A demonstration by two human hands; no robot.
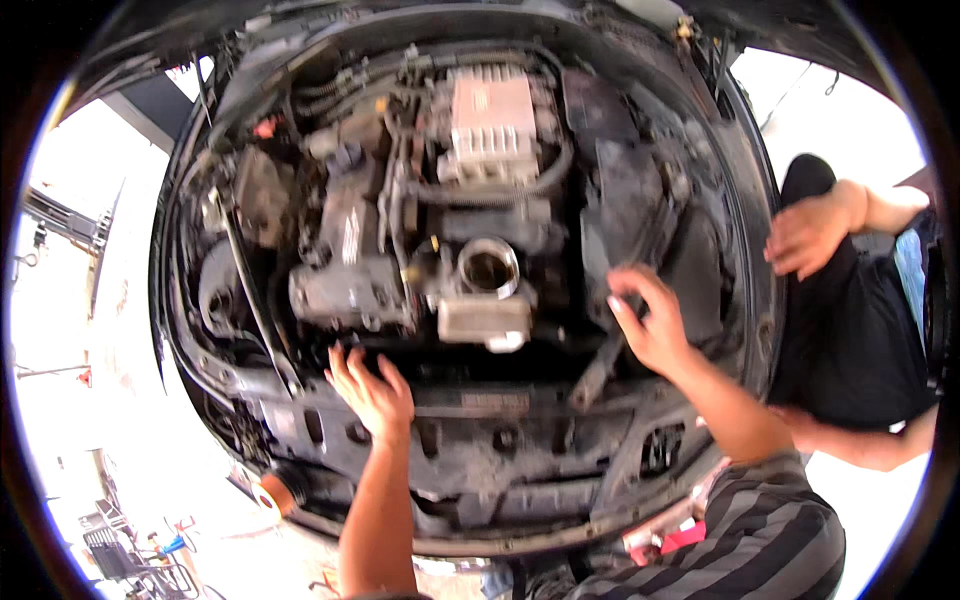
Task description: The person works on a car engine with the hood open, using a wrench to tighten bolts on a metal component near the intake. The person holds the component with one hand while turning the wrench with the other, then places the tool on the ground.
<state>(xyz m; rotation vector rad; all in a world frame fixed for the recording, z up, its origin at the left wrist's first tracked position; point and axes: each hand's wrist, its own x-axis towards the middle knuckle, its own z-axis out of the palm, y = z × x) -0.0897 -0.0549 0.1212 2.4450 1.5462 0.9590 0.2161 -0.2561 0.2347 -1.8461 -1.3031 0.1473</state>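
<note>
Both my hands reach over a car's open engine bay. My left hand [372, 392] is open, fingers spread, at the front edge of the engine below the dark engine cover [350, 290]; its fingertips appear to touch or hover just over the edge. My right hand [652, 325] is open, with thumb and forefinger apart and nothing visible between them. It hovers over the dark plastic parts on the right, above a short dark strut [597, 375]. Between my hands sits a round metal throttle opening [489, 268], with a pale metal housing [485, 320] below it.
Another person in dark clothes [845, 330] stands at the right fender, one hand [812, 235] by its edge. A ribbed silver cover [492, 115] tops the engine. A diagonal brace [250, 285] crosses the left side. An orange-brown cylinder [277, 493] rests at the front left.
</note>
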